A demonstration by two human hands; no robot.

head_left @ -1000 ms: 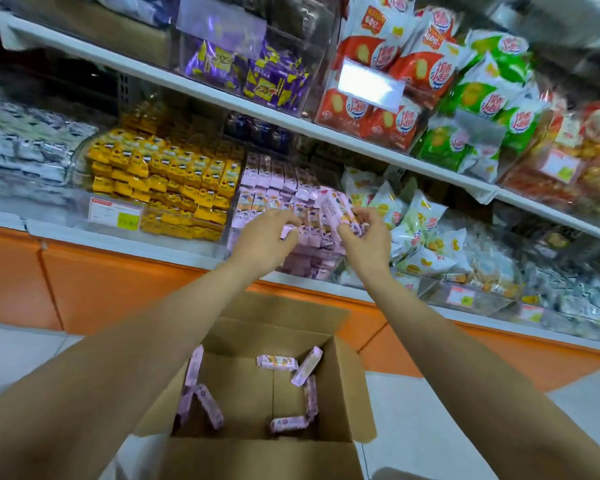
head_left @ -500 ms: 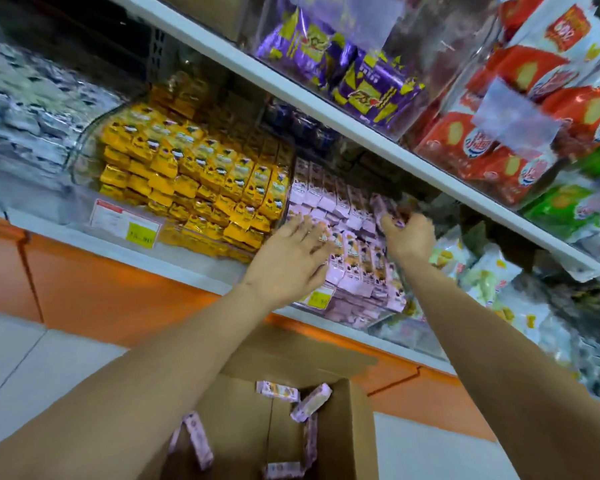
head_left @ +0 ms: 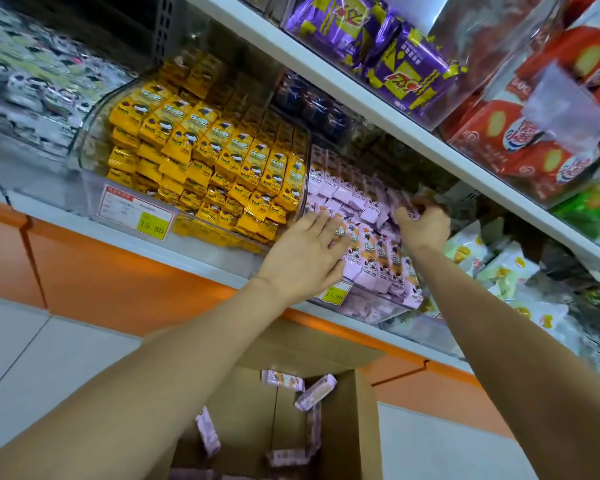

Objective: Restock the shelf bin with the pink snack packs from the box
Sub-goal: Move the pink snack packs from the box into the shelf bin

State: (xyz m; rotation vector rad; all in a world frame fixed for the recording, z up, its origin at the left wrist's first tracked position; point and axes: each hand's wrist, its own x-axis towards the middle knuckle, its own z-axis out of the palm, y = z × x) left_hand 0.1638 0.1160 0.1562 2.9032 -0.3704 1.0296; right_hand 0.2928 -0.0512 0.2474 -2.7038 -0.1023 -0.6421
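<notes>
A clear shelf bin (head_left: pixel 371 308) holds rows of pink snack packs (head_left: pixel 368 202). My left hand (head_left: pixel 305 254) lies flat with straight fingers on the front rows of packs. Deeper in the bin, at its right side, my right hand (head_left: pixel 425 225) has its fingers curled round pink packs. Below, an open cardboard box (head_left: pixel 364 424) stands on the floor with several loose pink packs (head_left: pixel 314 393) inside.
A bin of yellow snack packs (head_left: pixel 201 157) sits left of the pink bin, with a price tag (head_left: pixel 134 216) on its front. The upper shelf (head_left: pixel 395 123) hangs close over my right hand and carries purple and red bags. White bags (head_left: pixel 492 265) lie to the right.
My head has come closer to the shelf. The right hand went deeper into the bin with its packs; the left hand moved from the packs it held to lie flat on the front rows.
</notes>
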